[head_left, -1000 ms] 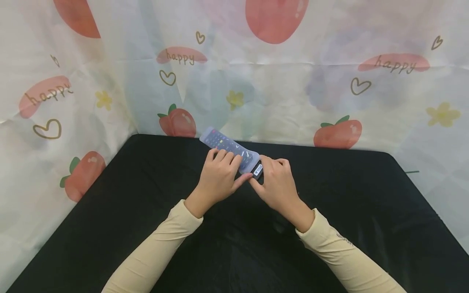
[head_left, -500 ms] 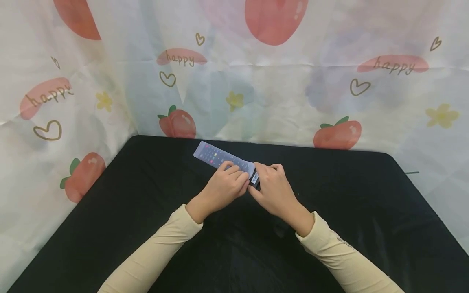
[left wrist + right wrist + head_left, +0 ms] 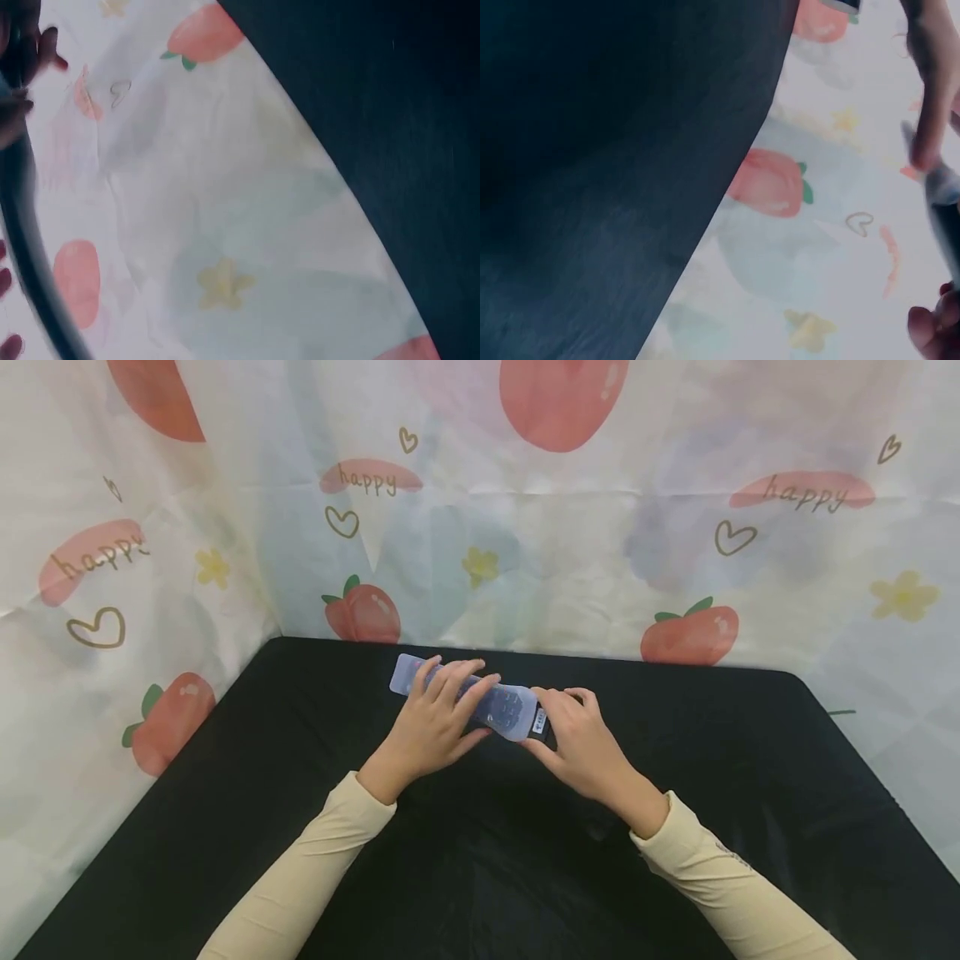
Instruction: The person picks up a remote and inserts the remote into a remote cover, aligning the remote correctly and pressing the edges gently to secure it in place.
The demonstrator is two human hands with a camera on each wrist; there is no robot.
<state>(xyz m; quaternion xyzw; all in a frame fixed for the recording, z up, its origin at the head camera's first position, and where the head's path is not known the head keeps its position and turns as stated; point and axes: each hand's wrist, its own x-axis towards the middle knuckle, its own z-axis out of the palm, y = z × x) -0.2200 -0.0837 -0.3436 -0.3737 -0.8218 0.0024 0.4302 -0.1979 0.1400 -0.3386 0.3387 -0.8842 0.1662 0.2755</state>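
Note:
In the head view a remote control sits in a translucent bluish cover, held up in front of me at a slant. Its black end with a white label sticks out of the cover on the right. My right hand grips that end between thumb and fingers. Over the middle of the cover lies my left hand, its fingers spread and fairly straight, its thumb stretched along the near edge. Seen from the right wrist, the left thumb meets the cover's edge. From the left wrist the remote is a dark blurred strip.
Below both hands spreads a table with a black cloth. A pale curtain printed with fruit, hearts and flowers hangs behind it and along the sides.
The left hand has slid leftward from near the labelled end to the cover's middle, its fingers spreading. Both hands and the remote first lowered, then the right hand shifted slightly right with the labelled end.

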